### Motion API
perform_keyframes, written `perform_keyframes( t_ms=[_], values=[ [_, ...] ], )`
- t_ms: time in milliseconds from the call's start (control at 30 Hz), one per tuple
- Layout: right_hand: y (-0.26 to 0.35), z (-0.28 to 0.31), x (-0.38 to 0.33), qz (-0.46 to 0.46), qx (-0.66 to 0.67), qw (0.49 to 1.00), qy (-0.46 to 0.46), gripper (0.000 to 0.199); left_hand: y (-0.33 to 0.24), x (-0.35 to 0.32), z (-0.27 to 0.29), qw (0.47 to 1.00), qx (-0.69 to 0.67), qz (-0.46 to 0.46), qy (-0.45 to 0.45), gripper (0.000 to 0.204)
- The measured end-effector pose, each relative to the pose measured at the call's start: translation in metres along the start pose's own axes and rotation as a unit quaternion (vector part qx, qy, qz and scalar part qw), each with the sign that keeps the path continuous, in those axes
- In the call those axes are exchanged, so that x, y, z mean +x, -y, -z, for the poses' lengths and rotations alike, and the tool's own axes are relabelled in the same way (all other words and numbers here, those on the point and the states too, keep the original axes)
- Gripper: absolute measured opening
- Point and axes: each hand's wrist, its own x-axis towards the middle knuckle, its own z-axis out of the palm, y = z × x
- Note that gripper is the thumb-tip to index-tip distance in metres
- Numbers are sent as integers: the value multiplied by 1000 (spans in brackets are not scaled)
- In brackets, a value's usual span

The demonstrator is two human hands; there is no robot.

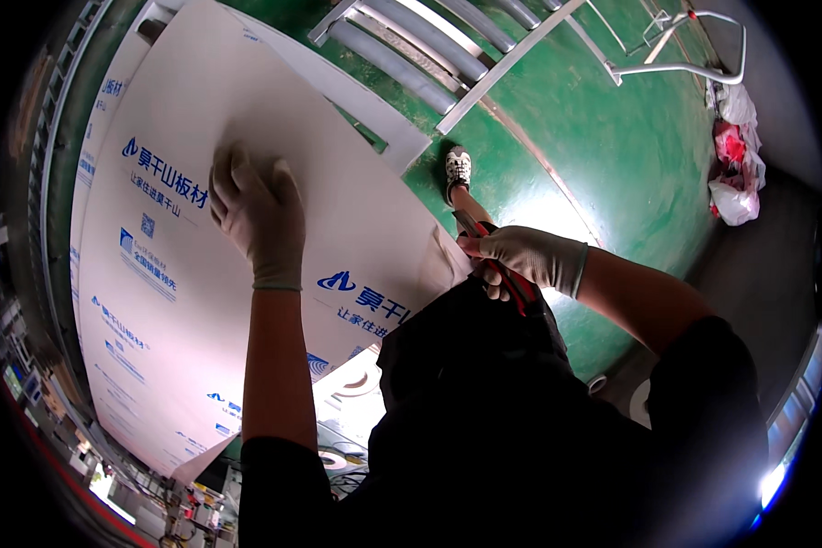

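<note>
A large white sheet [338, 201] with blue printing spreads across the left and middle of the view. Its right corner is wrinkled and lifts a little near my lap. My left hand [260, 215], in a pale knit glove, rests on the sheet with its fingers apart and slightly bent. Off the sheet's right corner, my right hand [532, 256], gloved too, grips a red and black utility knife [521, 290]. The knife's front end points up and left, close to the sheet's edge; whether its blade is out is too small to tell.
A roller conveyor [411, 59] stands beyond the sheet, over a green floor [612, 128]. Farther right are a bent metal tube frame [742, 55] and plastic bags [736, 164] by the wall. Near my left elbow lies a tape roll [331, 459]. My shoe [458, 166] is below.
</note>
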Motion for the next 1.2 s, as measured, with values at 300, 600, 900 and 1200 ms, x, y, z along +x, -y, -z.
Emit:
perform_keyframes(
  t_ms=[300, 600, 900, 1200],
  values=[
    [-1, 3, 3, -54, 91, 994, 8, 38, -2, -1, 1, 1000, 5, -7, 21, 62],
    [103, -8, -38, 145, 84, 946, 278, 28, -9, 5, 7, 998, -38, -22, 35, 61],
    [68, -15, -47, 241, 86, 967, 9, 49, -1, -2, 4, 999, -14, -16, 39, 61],
    [-77, 24, -9, 379, -102, 913, -114, 57, 5, 3, -4, 999, -16, -47, -10, 55]
  ],
)
